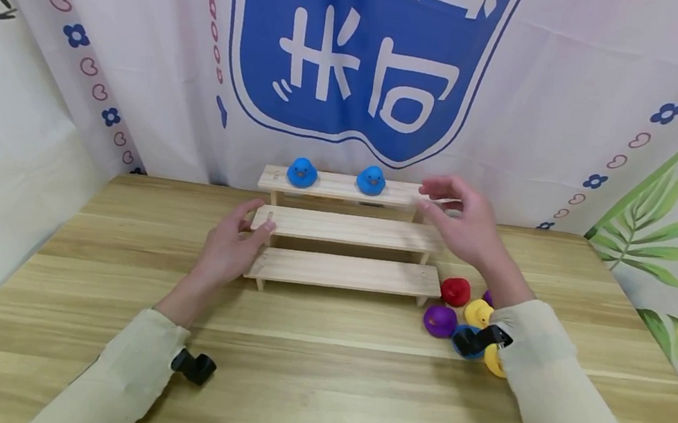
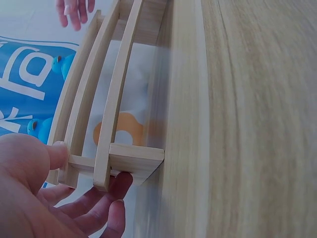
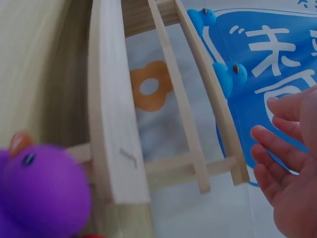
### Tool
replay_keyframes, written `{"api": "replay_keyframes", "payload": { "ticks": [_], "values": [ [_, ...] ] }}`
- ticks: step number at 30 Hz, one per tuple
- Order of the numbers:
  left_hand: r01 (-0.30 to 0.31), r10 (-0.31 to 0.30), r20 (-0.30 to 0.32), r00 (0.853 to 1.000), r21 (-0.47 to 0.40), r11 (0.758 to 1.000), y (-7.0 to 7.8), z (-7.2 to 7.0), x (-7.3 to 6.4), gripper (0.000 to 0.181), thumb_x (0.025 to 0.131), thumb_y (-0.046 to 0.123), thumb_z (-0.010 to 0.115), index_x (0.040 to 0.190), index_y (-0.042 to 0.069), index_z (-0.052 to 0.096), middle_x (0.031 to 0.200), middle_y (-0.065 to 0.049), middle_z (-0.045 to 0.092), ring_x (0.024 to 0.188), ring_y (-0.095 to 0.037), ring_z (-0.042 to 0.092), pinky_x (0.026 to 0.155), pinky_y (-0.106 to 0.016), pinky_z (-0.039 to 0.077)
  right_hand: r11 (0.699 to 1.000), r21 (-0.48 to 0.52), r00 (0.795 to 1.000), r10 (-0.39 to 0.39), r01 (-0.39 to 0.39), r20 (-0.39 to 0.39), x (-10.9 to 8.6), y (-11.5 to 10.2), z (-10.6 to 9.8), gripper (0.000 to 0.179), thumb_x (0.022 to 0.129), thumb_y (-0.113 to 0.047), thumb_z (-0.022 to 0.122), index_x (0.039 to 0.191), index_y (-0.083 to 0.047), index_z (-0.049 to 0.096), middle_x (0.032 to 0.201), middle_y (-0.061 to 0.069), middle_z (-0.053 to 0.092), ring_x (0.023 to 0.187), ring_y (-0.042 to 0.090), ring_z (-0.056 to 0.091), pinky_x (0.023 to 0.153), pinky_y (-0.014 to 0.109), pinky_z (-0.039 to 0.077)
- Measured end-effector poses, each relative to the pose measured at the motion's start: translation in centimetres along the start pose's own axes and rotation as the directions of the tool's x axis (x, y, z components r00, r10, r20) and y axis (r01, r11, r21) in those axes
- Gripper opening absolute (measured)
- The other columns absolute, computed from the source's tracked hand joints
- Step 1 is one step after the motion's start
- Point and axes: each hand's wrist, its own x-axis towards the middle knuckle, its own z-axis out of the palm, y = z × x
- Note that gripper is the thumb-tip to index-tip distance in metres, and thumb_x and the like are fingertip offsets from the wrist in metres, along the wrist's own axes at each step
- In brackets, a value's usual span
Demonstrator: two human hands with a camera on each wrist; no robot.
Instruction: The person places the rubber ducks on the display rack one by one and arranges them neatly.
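A three-tier wooden display stand point(image 1: 349, 229) stands on the table. My left hand point(image 1: 230, 244) grips its left end; in the left wrist view the thumb lies on a board and the fingers reach round the end supports. Two blue rubber ducks point(image 1: 302, 174) sit apart on the top tier, one left and one near the middle. My right hand point(image 1: 467, 227) is by the top tier's right end, fingers slightly bent and holding nothing. In the right wrist view, a gap separates that hand point(image 3: 292, 153) from the nearer blue duck point(image 3: 228, 78).
Right of the stand, under my right forearm, lies a group of rubber ducks: red point(image 1: 455, 292), purple point(image 1: 440, 321), yellow point(image 1: 478, 314) and a partly hidden blue one point(image 1: 467, 343). A printed curtain point(image 1: 551, 110) hangs behind the wooden table point(image 1: 306, 389).
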Motion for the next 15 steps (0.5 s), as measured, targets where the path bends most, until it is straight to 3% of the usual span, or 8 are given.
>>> {"api": "replay_keyframes", "payload": {
  "ticks": [10,15],
  "values": [
    [0.016,-0.016,0.005,1.0,-0.004,1.0,0.2,0.0,-0.1,0.068,0.11,0.049,0.052,0.17,0.029,0.025,0.169,-0.025,0.035,0.153,-0.045,0.039,0.117,-0.065,0.043,1.0,-0.009,0.999,0.016,-0.016,-0.042,-2.1,2.2,-1.1,0.038,0.105,-0.028,0.068,0.138,-0.009,0.064,0.134,0.008,0.069,0.127,0.023,0.061,0.111,0.045,0.047],
    [0.017,-0.017,0.006,1.0,-0.003,1.0,0.2,0.0,-0.1,0.069,0.11,0.049,0.051,0.17,0.029,0.025,0.169,-0.025,0.035,0.153,-0.045,0.039,0.117,-0.065,0.043,0.999,-0.002,0.997,0.033,-0.033,-0.07,-3.3,3.1,-1.9,0.037,0.105,-0.031,0.068,0.136,-0.01,0.065,0.133,0.007,0.07,0.124,0.019,0.061,0.104,0.024,0.047]
  ]
}}
